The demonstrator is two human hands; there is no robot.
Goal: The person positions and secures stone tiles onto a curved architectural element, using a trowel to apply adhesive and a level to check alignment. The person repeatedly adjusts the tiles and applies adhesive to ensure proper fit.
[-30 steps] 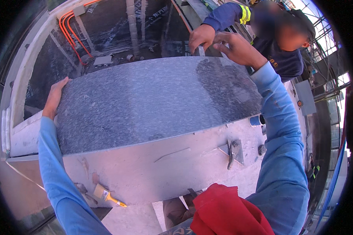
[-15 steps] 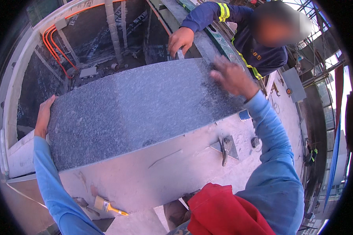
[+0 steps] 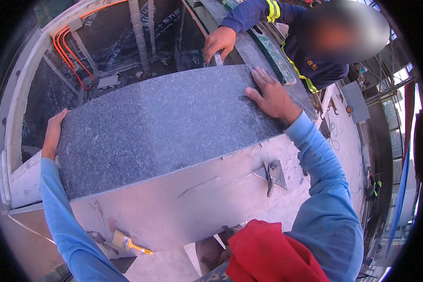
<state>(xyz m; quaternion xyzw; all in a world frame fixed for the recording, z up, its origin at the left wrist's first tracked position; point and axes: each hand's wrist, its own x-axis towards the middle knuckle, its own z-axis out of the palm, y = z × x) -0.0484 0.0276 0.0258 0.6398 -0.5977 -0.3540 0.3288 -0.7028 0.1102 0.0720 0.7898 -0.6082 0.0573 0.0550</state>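
Observation:
A large dark grey stone slab (image 3: 160, 127) lies across a pale ledge in front of me, its surface speckled and dusty. At its left end my left hand (image 3: 55, 131) grips the edge, with the fingertips at the far corner. My right hand (image 3: 273, 96) rests palm down on the slab's right end, fingers stretched out and thumb apart. Just beyond the far edge, a co-worker's hand (image 3: 220, 43) holds a small pale flat piece (image 3: 218, 59) against or close to the slab; its kind is unclear.
A green level (image 3: 272, 54) lies on the stone strip at the far right, beside the co-worker. Behind the slab is a dark recess with orange conduits (image 3: 61, 51). Nearer me are pliers (image 3: 271, 181) on a triangular piece and a yellow-handled paintbrush (image 3: 131, 242).
My right hand, blurred and moving before, is now flat on the slab's right end. A small blue cylinder near my right forearm is now hidden. My left hand stays at the left edge.

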